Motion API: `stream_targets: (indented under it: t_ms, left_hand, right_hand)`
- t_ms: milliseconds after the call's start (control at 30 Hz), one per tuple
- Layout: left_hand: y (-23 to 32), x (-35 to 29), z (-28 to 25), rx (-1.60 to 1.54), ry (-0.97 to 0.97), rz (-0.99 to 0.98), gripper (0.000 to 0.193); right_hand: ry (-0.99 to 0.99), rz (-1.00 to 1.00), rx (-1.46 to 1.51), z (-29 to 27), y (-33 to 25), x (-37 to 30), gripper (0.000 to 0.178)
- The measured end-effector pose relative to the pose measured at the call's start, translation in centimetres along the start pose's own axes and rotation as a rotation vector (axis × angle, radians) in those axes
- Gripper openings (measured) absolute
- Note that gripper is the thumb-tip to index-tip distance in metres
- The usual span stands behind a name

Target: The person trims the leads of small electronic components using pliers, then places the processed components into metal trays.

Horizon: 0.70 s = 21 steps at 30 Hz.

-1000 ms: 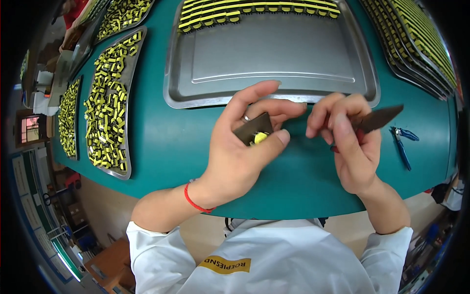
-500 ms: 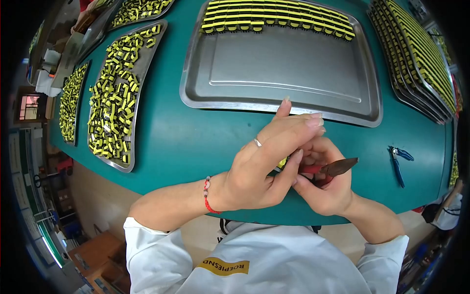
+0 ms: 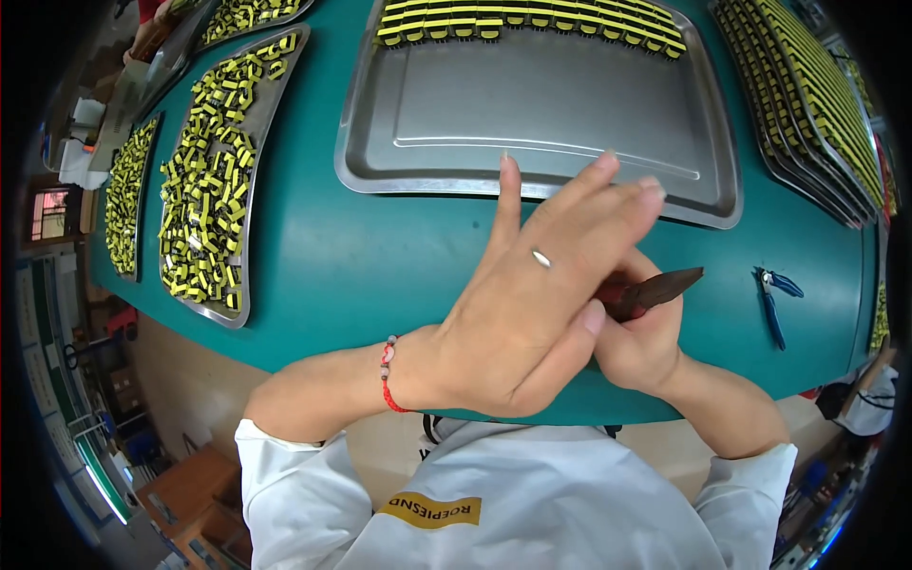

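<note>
My left hand (image 3: 532, 304) lies back-up across my right hand (image 3: 646, 347), fingers stretched toward one o'clock, the index finger lifted apart toward twelve. Its palm is hidden, so I cannot tell whether it grips anything. My right hand is closed around a pliers-like tool with red grips and a dark, pointed metal head (image 3: 660, 291), which sticks out toward two o'clock, above the green tabletop (image 3: 313, 266).

At twelve o'clock from my hands sits a wide rectangular silver metal tray (image 3: 541, 104), small black-and-yellow parts (image 3: 532, 21) in neat rows along its far side. Between nine and ten o'clock, a narrower-looking silver metal tray (image 3: 265, 104) carries loose, jumbled black-and-yellow pieces (image 3: 204, 209). Toward two o'clock stands a stack of metal trays (image 3: 810, 179) bearing rows of similar parts. At three o'clock, well apart from the tool, lie blue-handled cutters (image 3: 771, 309).
</note>
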State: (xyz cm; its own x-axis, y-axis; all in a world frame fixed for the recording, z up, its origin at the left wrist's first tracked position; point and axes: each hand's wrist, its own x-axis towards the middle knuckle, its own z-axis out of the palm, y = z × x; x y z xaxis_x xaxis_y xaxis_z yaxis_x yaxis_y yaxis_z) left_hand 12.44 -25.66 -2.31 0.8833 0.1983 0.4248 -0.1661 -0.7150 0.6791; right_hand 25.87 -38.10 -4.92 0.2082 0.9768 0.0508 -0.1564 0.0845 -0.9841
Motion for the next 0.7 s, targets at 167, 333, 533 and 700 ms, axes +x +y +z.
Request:
stream_targets:
  t_ms: [167, 333, 533, 700]
  left_hand:
    - [0.7, 0.1, 0.0, 0.000, 0.221, -0.036, 0.073]
    - [0.7, -0.3, 0.6, -0.024, 0.227, -0.012, 0.076]
    - [0.4, -0.4, 0.8, -0.129, 0.270, -0.014, 0.079]
    - [0.6, -0.4, 1.5, -0.210, 0.359, -0.052, 0.068]
  right_hand:
    - [-0.002, 0.023, 0.122, -0.1, -0.1, 0.1, 0.035]
    - [-0.026, 0.048, 0.051, -0.2, -0.2, -0.1, 0.034]
    - [-0.066, -0.014, -0.018, -0.5, 0.0, 0.0, 0.032]
    - [-0.069, -0.091, 0.010, -0.4, 0.2, 0.2, 0.035]
